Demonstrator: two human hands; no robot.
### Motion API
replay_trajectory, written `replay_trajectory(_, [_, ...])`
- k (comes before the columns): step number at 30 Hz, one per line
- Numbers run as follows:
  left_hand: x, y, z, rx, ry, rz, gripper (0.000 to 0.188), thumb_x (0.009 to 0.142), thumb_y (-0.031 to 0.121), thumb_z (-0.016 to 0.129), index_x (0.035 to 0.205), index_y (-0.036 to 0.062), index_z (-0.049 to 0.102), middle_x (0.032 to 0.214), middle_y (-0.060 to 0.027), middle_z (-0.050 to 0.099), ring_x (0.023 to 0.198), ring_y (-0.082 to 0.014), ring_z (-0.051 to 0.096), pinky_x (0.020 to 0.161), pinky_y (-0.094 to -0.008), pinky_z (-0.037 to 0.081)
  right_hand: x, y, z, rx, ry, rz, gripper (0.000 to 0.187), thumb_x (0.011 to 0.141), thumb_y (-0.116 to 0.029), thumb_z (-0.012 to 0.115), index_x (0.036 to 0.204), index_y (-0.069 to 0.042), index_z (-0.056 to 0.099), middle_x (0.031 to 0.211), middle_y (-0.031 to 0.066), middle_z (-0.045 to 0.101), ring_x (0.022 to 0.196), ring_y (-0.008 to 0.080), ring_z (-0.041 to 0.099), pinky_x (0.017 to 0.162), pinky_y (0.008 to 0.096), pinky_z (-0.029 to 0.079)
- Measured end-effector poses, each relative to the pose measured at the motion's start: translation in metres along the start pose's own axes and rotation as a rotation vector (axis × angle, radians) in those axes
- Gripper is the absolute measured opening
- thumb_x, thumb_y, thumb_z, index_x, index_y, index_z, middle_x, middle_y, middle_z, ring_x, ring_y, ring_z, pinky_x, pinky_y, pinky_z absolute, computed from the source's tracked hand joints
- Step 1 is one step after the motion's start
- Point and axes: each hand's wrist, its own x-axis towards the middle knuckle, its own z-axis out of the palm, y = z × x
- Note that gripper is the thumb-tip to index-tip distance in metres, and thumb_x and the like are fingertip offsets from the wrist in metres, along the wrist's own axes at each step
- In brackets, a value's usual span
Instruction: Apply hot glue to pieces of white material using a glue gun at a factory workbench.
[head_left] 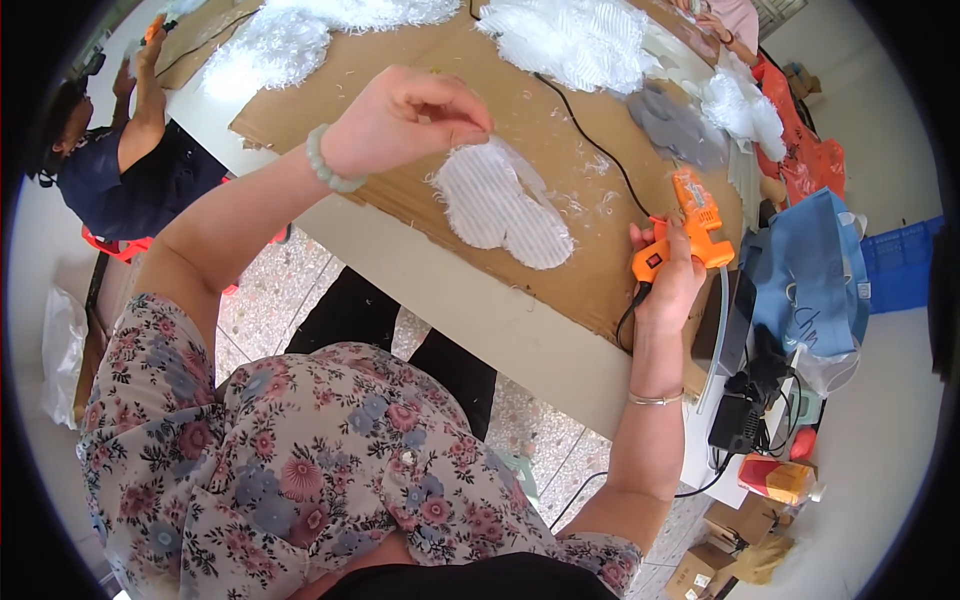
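A white ribbed fabric piece, shaped like a shoe sole with frayed edges, hangs by its upper end from my left hand, whose thumb and fingers pinch it. Behind it lies brown cardboard. On the right, my right hand is wrapped round an orange hot glue gun. A long pale glue stick sticks out of its back, and a black cord leads off it. The gun is apart from the fabric piece.
White fabric pieces are heaped at the far side, beside a grey piece. Loose threads litter the cardboard. A black cable crosses it. A blue bag and black power adapters are at right. Another person sits far left.
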Motion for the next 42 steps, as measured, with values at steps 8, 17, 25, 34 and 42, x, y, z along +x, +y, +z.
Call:
replay_trajectory(8, [-0.021, 0.002, 0.007, 0.287, -0.160, 0.264, 0.013, 0.075, -0.007, 0.065, 0.086, 0.0005, 0.063, 0.094, -0.0135, 0.067, 0.081, -0.0251, 0.067, 0.067, -0.0297, 0.054, -0.003, -0.003, -0.001, -0.034, -0.007, -0.001, 0.019, 0.091, -0.011, 0.055, 0.103, 0.003, 0.056, 0.091, 0.0102, 0.060, 0.073, 0.0151, 0.059, 0.075, 0.0360, 0.057])
replay_trajectory(17, [-0.020, -0.003, 0.013, 0.360, -0.213, 0.300, 0.016, 0.075, -0.008, 0.063, 0.090, -0.0003, 0.062, 0.099, -0.0146, 0.066, 0.084, -0.0283, 0.066, 0.068, -0.0315, 0.053, -0.010, -0.010, 0.004, -0.055, -0.016, -0.005, 0.019, 0.092, -0.012, 0.054, 0.103, 0.003, 0.056, 0.090, 0.0098, 0.060, 0.072, 0.0143, 0.058, 0.073, 0.0347, 0.058])
replay_trajectory(25, [-0.014, -0.009, 0.011, 0.278, -0.229, 0.211, 0.015, 0.075, -0.009, 0.059, 0.086, 0.0008, 0.061, 0.097, -0.0140, 0.067, 0.086, -0.0287, 0.066, 0.071, -0.0325, 0.053, -0.038, -0.010, 0.023, -0.022, -0.426, 0.042, 0.019, 0.093, -0.013, 0.051, 0.101, 0.003, 0.056, 0.088, 0.0087, 0.058, 0.072, 0.0115, 0.056, 0.076, 0.0407, 0.058])
replay_trajectory(34, [-0.010, -0.013, 0.018, 0.322, -0.221, 0.149, 0.014, 0.073, -0.006, 0.060, 0.084, 0.0018, 0.063, 0.098, -0.0102, 0.067, 0.085, -0.0270, 0.065, 0.073, -0.0334, 0.052, -0.036, -0.004, 0.019, -0.099, -0.511, 0.097, 0.018, 0.091, -0.013, 0.055, 0.101, 0.002, 0.056, 0.093, 0.0093, 0.059, 0.073, 0.0107, 0.057, 0.077, 0.0412, 0.058])
replay_trajectory(42, [-0.009, -0.016, 0.019, 0.392, -0.270, 0.150, 0.023, 0.071, -0.011, 0.058, 0.090, 0.0013, 0.065, 0.110, -0.0119, 0.063, 0.094, -0.0284, 0.062, 0.079, -0.0355, 0.051, -0.038, -0.004, 0.018, -0.093, -0.475, 0.114, 0.020, 0.091, -0.013, 0.056, 0.104, 0.002, 0.054, 0.096, 0.0092, 0.058, 0.073, 0.0103, 0.057, 0.078, 0.0408, 0.057])
